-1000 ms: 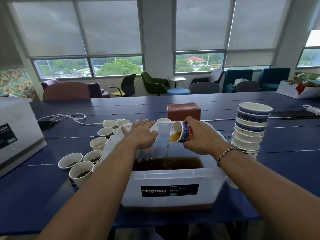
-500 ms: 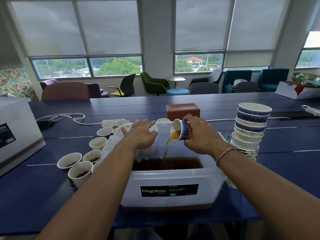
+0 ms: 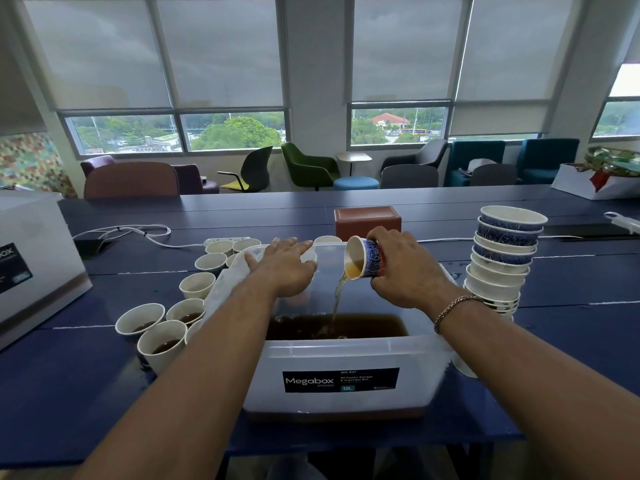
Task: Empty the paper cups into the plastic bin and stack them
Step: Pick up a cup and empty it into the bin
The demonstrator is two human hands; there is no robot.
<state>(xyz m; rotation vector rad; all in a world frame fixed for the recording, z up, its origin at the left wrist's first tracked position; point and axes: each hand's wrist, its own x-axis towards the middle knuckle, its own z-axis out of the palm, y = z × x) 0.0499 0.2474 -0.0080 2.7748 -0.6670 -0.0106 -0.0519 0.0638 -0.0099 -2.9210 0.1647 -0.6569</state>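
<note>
A clear plastic bin [image 3: 339,355] labelled Megabox sits in front of me on the blue table, with dark brown liquid pooled inside. My right hand [image 3: 405,271] grips a blue-patterned paper cup [image 3: 363,258], tipped on its side over the bin, and a thin stream of tea runs from its rim into the liquid. My left hand [image 3: 284,268] rests flat with straight fingers on the bin's far left rim. Several paper cups [image 3: 162,337], some holding dark liquid, stand left of the bin. A tall stack of empty cups [image 3: 502,261] leans right of the bin.
A brown box [image 3: 367,221] stands behind the bin. A white power strip and cable [image 3: 138,232] lie at the back left. A grey-white box [image 3: 34,261] fills the left edge. Another power strip [image 3: 623,221] and a white box [image 3: 588,185] sit far right.
The cup in my right hand has tipped further toward horizontal and the poured stream has grown steadier. My left hand has stayed on the bin's rim.
</note>
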